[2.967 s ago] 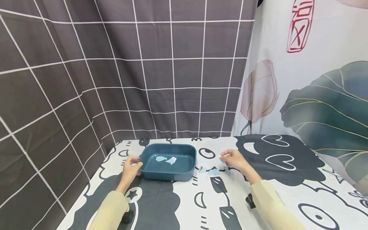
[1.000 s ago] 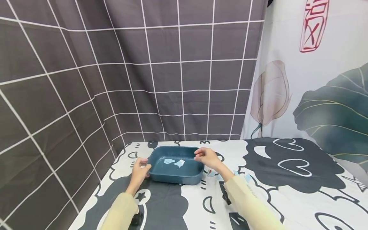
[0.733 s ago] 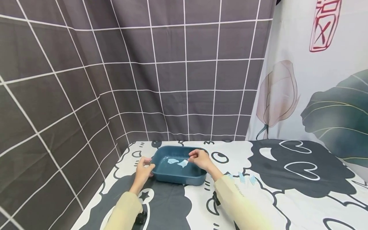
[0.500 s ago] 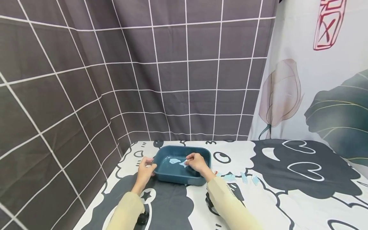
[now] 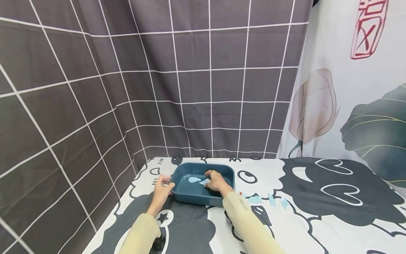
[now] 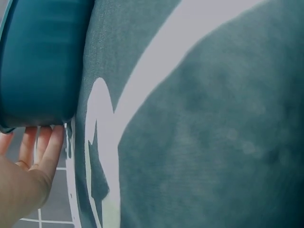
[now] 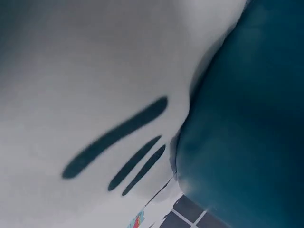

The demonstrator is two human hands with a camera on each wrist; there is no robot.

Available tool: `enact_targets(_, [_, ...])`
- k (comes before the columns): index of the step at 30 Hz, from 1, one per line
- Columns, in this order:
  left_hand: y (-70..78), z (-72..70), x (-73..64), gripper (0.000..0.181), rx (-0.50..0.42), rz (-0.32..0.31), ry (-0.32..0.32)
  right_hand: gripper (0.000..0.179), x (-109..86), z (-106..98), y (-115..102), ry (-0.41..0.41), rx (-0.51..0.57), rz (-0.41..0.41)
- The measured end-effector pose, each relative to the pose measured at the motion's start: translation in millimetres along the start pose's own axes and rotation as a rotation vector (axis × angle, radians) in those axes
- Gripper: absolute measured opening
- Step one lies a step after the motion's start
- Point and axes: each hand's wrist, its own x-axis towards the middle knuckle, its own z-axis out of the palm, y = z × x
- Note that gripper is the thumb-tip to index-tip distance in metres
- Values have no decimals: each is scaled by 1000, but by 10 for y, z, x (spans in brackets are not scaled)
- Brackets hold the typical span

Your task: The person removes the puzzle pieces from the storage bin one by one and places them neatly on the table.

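Note:
A dark teal basin (image 5: 196,199) stands on the patterned cloth. My left hand (image 5: 161,192) is at its left end, fingertips touching the outer wall; in the left wrist view the fingers (image 6: 52,147) lie fairly straight against it. Inside the basin is my right hand (image 5: 216,181), low over the floor, with thumb and index finger beside a small, thin light-blue piece (image 5: 205,181). Another light-blue piece (image 5: 194,179) lies left of it. I cannot tell whether the right fingers still grip a piece. The right wrist view shows the basin's outer wall (image 7: 237,142) but not the hand.
Several thin light-blue pieces (image 5: 254,199) lie on the cloth right of the basin. One small piece with red on it (image 7: 137,219) is close to the basin's wall. A dark grid-patterned curtain (image 5: 190,88) hangs behind the table, and a floral one (image 5: 317,106) at the right.
My right hand has moved left from the loose pieces, over the basin's rim, and down inside it with a small piece at its fingertips. The left hand stays at the basin's end.

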Motion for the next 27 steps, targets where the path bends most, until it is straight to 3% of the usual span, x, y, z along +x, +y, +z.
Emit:
enact_targets(8, [17,-8,8,32,-2,13,-33,53,16,-12,3,-127,-39,77])
enact_targets(13, [13,-13,20,31,6,16,-29,44,15,-32,-8,-104,-58,69])
enact_targets(20, [5,-11,29,31,2,13,-24,27,18,-26,-11,-85,-74,124])
enact_targets(27, [-22,-7,6,31,1,5,-15,29,19,7,18,-88,-10,107])
